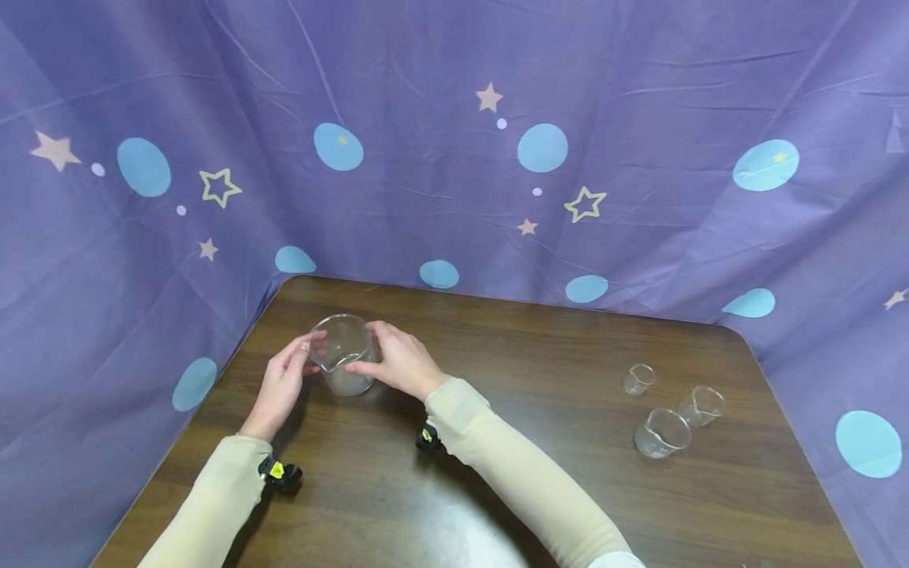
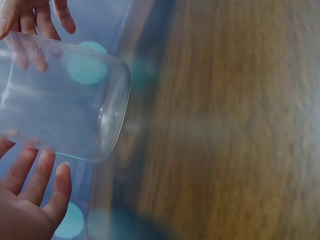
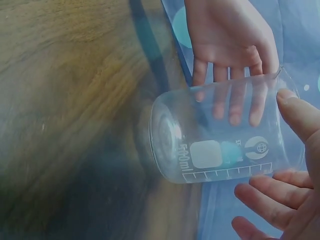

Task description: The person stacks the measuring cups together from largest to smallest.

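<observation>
A clear glass beaker [image 1: 348, 380] stands upright between both hands at the table's left side. White "500ml" print and scale marks show on the beaker [image 3: 227, 167] in the right wrist view. My right hand [image 1: 406, 364] grips it near the rim, thumb on the near side and fingers on the far side. Along the opposite wall, the fairly straight fingers of my left hand [image 1: 278, 393] touch the glass. The left wrist view shows the beaker's base [image 2: 116, 117] close to the tabletop; whether it touches, I cannot tell.
Toward the right of the wooden table [image 1: 525, 394] are a small beaker [image 1: 637, 383], a medium beaker [image 1: 699, 409] and another beaker [image 1: 656, 443], grouped closely. A purple patterned curtain [image 1: 440, 102] borders the table's back and sides.
</observation>
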`<state>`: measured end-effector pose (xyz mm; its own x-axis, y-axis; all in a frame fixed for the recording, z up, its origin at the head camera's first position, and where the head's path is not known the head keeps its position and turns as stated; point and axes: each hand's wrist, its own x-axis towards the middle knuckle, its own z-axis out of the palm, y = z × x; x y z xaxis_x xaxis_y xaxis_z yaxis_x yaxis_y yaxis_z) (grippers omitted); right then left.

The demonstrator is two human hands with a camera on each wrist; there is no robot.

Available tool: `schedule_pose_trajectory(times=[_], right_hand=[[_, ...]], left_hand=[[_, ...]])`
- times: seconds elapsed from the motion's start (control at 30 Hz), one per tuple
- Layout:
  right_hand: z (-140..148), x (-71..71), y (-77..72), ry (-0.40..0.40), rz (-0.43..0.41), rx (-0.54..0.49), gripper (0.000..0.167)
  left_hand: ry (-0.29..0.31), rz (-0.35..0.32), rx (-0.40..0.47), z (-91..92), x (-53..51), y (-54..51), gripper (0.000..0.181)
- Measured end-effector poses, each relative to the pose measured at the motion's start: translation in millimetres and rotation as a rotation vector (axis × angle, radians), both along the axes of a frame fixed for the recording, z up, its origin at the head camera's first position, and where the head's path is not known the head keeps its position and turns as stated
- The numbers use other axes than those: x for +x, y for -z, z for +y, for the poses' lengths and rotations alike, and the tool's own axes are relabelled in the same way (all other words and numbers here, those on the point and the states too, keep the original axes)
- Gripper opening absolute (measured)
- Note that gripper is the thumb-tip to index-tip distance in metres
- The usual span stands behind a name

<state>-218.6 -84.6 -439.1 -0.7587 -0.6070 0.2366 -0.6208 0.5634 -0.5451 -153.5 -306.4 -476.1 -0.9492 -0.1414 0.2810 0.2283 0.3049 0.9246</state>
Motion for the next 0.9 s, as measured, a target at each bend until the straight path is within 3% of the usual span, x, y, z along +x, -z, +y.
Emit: schedule_pose_trajectory(times=[0.3, 0.5, 0.9], right_hand=[[34, -3.0, -4.1, -0.020, -0.089, -0.057, 0.074], [51, -2.3, -5.0, -0.038, -0.081, -0.072, 0.073], [78, 2.8, -8.7, -0.038, -0.099, -0.095, 0.074]], left_hand=[[0.104, 0.023, -0.013, 19.5, 0.2, -7.3, 0.040], [0.158, 0.058, -0.039, 28.5, 0.4, -8.4, 0.037], [0.226, 0.106, -0.009, 50.5, 0.3, -10.5, 0.035]])
